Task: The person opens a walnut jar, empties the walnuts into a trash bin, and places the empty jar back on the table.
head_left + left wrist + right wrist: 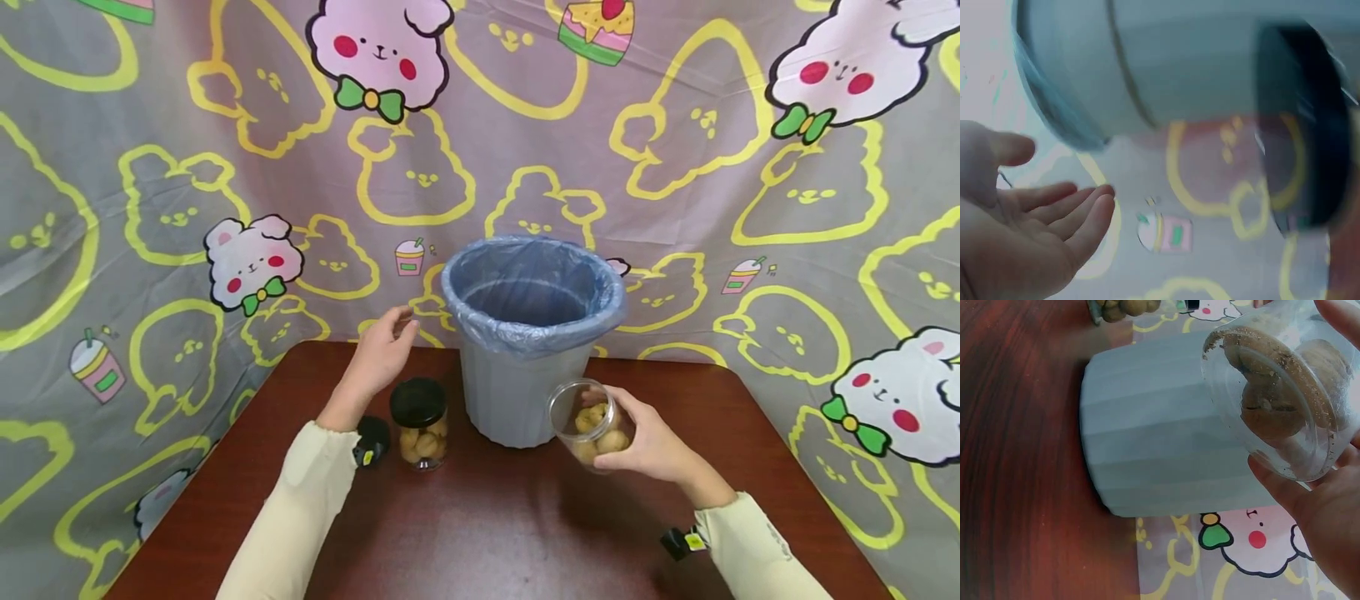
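Evidently, the two hands are apart. At five o'clock from the grey bin (pixel 517 396), the right hand (pixel 651 437) grips a lidless clear jar (pixel 582 430), thumb and fingers round its wall, a hold that leaves the mouth unobstructed; walnuts (pixel 612 441) lie inside. At nine o'clock, the left hand (pixel 384 347), fingers loosely extended, touches nothing. A second jar (pixel 423 443) of walnuts stands upright at eight o'clock, its black lid (pixel 417 402) presumably there to contain them. The bin stands on the brown table (pixel 487 537), its blue liner (pixel 525 337) folded outward over the edge, probably against slipping.
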A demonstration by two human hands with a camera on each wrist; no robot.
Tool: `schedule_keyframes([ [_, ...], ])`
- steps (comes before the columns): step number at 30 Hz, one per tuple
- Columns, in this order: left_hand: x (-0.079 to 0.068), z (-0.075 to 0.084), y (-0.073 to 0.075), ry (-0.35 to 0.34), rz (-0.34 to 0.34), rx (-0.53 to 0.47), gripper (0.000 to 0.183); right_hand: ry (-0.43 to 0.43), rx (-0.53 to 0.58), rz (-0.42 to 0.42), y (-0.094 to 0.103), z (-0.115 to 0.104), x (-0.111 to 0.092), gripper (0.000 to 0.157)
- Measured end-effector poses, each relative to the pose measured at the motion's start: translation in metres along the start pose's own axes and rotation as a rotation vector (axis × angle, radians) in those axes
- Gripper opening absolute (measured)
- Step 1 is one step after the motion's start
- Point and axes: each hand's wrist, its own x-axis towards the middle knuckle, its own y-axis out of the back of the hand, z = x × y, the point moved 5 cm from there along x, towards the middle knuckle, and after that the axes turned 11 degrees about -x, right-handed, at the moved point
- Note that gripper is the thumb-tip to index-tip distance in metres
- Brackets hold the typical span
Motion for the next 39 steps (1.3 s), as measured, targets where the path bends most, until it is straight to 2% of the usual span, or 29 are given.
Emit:
schedule_keyframes([
  [5, 0.012, 0.024, -0.016, -0.041, 0.024, -0.087, 0.053, 0.017, 0.029, 0.003, 0.005, 0.001, 0.001, 0.086],
  [10, 0.022, 0.033, -0.028, -0.061, 0.042, -0.124, 0.057, -0.013, 0.063, -0.002, 0.009, 0.012, -0.001, 0.088],
  [15, 0.029, 0.035, -0.043, -0.042, 0.026, -0.173, 0.063, -0.023, 0.057, -0.001, 0.013, 0.027, -0.004, 0.090],
  [21, 0.033, 0.034, -0.054, -0.002, 0.040, -0.225, 0.071, 0.007, 0.096, 0.016, 0.021, 0.029, -0.002, 0.088],
  [30, 0.036, 0.033, -0.059, 0.037, 0.039, -0.217, 0.075, -0.001, 0.110, 0.030, 0.036, 0.026, -0.001, 0.089],
  [39, 0.038, 0.031, -0.060, 0.019, 0.050, -0.244, 0.076, -0.003, 0.080, 0.036, 0.053, 0.019, 0.004, 0.082],
])
